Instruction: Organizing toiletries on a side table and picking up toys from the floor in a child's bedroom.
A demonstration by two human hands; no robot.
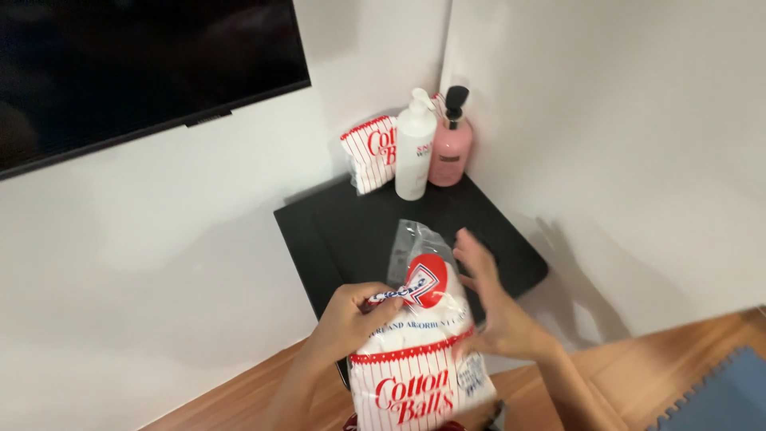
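Your left hand (347, 319) is closed on the bag (415, 351), fingers curled over its upper left edge with the thumb on the front. Your right hand (495, 307) is open, fingers spread and extended, palm against the bag's right side; it's pressing or steadying, not wrapped around it.

The bag is a clear plastic pack of cotton balls, white with red stripes and a red oval label. You're holding it upright in mid-air, low centre of view, in front of the black shelf (335, 231) and not touching it. The empty clear top of the bag sticks up above your fingers.

The shelf sits in the corner between two white walls. At its back, left to right: a second bag (373, 153) of the same kind leaning on the wall, a white pump bottle (415, 152) just beside it, and a pink pump bottle (451, 142) with a black cap right in the corner.

A dark screen (136, 64) is mounted on the wall, upper left. Wood floor (231, 399) below, blue mat (718, 395) at lower right.
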